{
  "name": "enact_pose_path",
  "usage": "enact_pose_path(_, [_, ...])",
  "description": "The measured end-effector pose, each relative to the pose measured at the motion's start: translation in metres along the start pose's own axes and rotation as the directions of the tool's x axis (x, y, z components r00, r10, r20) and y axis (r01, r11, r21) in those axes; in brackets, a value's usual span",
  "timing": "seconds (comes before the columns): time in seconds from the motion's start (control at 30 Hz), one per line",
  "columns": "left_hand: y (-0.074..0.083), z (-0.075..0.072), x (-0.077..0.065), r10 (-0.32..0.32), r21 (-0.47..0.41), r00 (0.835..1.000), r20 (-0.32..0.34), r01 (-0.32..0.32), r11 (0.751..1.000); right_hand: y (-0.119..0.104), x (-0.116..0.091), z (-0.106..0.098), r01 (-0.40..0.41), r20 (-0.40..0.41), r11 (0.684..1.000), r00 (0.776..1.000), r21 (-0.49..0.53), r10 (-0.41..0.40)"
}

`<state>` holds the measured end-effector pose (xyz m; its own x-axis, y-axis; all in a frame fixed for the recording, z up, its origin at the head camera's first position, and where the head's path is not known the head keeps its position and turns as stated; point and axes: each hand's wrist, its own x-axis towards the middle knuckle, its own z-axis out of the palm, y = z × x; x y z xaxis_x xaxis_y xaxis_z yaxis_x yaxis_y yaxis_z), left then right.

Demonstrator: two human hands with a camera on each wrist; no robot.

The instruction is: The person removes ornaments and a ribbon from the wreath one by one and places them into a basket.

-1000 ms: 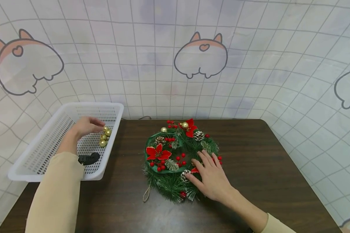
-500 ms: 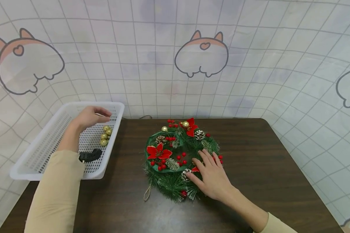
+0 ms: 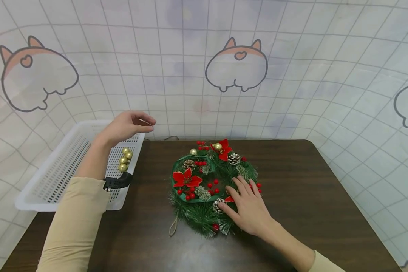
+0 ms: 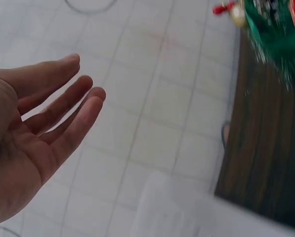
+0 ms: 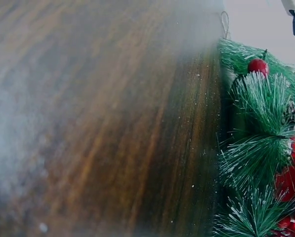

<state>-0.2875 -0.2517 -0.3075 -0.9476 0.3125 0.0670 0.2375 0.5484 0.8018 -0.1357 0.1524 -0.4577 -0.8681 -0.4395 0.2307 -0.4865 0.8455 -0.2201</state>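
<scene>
A green Christmas wreath (image 3: 200, 217) lies on the table, dressed with red poinsettias (image 3: 187, 179), pine cones (image 3: 234, 158), red berries and gold balls (image 3: 218, 146) at its far side. My right hand (image 3: 248, 207) rests on the wreath's right side with its fingers spread. Frosted needles (image 5: 258, 113) of the wreath show in the right wrist view, where the hand is almost wholly out of frame. Raised above the far right corner of the white basket, my left hand (image 3: 129, 126) holds nothing; its fingers (image 4: 73, 123) are loosely bent in the left wrist view.
Several gold balls (image 3: 123, 160) lie in the white perforated basket (image 3: 51, 207) at the left. A black device (image 3: 119, 181) is worn on the left wrist. The dark wooden table (image 3: 292, 170) meets a gridded wall cloth (image 3: 176, 113) at the back.
My left hand has risen from beside the gold balls and moved right, toward the basket's far right corner. Those balls stay in the basket. The right hand keeps its place on the wreath.
</scene>
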Motion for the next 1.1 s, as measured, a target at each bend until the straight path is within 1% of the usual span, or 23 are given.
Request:
enact_pose_path(0.1, [0.008,0.009,0.003,0.028,-0.022,1.0,0.003,-0.028,0.999,0.0,0.0,0.0,0.001,0.001,1.0,1.0,0.005,-0.001])
enact_pose_path(0.2, [0.01,0.02,0.006,0.053,-0.047,0.999,0.012,-0.052,0.998,0.0,0.0,0.0,-0.001,0.005,1.0,1.0,0.007,0.001])
enact_pose_path(0.37, [0.009,0.039,0.012,0.085,-0.088,0.996,0.035,-0.082,0.993,0.0,0.0,0.0,-0.002,0.009,1.0,1.0,0.002,0.002])
enact_pose_path(0.5, [0.007,0.053,0.016,0.1,-0.116,0.993,0.057,-0.093,0.989,0.0,0.001,-0.001,-0.004,0.011,1.0,1.0,0.0,0.004])
enact_pose_path(0.67, [0.005,0.068,0.02,0.109,-0.188,0.993,0.041,-0.1,0.977,0.0,0.002,-0.001,-0.008,0.011,1.0,1.0,-0.004,0.008])
enact_pose_path(0.73, [0.003,0.075,0.021,0.099,-0.209,0.994,0.037,-0.089,0.974,0.0,0.002,-0.001,-0.008,0.015,1.0,1.0,-0.004,0.008])
enact_pose_path(0.93, [-0.004,0.097,0.022,0.016,-0.248,0.999,0.035,-0.007,0.969,0.0,0.001,-0.002,-0.01,0.02,1.0,1.0,-0.001,0.01])
enact_pose_path(1.03, [-0.007,0.107,0.024,-0.02,-0.272,0.999,0.034,0.028,0.962,0.0,0.001,-0.002,-0.009,0.018,1.0,1.0,-0.003,0.009])
enact_pose_path(1.1, [-0.011,0.113,0.027,-0.033,-0.29,0.999,0.032,0.041,0.956,0.0,0.001,-0.001,-0.006,0.014,1.0,1.0,-0.005,0.006])
